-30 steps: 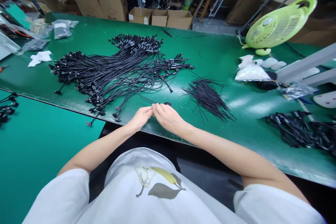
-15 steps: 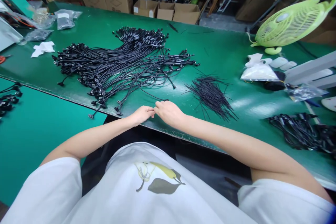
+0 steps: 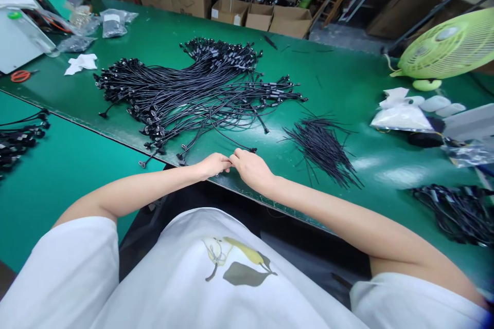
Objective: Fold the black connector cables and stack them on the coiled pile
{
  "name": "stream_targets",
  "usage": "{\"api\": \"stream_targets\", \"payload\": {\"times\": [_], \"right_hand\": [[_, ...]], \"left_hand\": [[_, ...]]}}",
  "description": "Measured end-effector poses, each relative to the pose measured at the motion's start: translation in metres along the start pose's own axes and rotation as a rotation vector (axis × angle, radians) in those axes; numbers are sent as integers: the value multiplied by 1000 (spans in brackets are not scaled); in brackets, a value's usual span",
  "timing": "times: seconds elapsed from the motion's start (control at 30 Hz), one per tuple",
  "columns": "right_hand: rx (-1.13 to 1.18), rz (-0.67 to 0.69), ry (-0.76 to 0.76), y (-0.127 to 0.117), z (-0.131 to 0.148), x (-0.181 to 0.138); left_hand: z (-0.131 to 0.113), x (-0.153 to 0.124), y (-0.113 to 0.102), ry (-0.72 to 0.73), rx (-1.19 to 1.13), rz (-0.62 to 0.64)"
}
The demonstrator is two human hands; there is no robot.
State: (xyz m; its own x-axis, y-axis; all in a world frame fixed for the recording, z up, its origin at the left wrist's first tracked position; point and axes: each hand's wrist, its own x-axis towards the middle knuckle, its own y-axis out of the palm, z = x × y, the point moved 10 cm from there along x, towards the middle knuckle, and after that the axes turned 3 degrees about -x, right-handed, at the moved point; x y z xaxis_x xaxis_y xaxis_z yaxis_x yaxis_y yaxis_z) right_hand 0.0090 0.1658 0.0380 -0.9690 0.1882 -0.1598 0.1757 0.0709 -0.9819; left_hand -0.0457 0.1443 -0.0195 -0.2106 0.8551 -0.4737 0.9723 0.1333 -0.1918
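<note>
My left hand (image 3: 211,165) and my right hand (image 3: 251,168) meet at the near edge of the green table (image 3: 339,77), fingertips pinched together on a thin black cable (image 3: 235,143) that trails back toward the big heap. That heap of black cables with connectors (image 3: 189,92) spreads across the table just beyond my hands. A smaller bundle of black cable ties (image 3: 322,146) lies to the right of my right hand.
A second green table (image 3: 57,169) with more black cables (image 3: 17,136) sits at left. Another cable pile (image 3: 455,208) lies far right, near white bags (image 3: 401,113) and a green fan (image 3: 447,51). Cardboard boxes (image 3: 262,15), a white cloth (image 3: 81,63) and orange scissors (image 3: 21,76) are at the back and left.
My hands stay pinched together on the cable at the table edge. The camera has tilted and shifted, so the whole scene slides slightly right and down.
</note>
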Motion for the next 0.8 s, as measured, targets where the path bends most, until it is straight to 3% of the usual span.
{"api": "stream_targets", "payload": {"times": [0.17,0.3,0.53,0.8], "right_hand": [[-44,27,-75,3,14,-3],[-85,35,-51,4,21,-6],[-80,34,-11,7,14,-1],[28,-9,-31,-9,-3,3]], "left_hand": [[4,1,0,-25,-5,17],[6,2,2,-31,-23,18],[9,6,4,-63,-136,25],[2,0,1,-96,-192,10]]}}
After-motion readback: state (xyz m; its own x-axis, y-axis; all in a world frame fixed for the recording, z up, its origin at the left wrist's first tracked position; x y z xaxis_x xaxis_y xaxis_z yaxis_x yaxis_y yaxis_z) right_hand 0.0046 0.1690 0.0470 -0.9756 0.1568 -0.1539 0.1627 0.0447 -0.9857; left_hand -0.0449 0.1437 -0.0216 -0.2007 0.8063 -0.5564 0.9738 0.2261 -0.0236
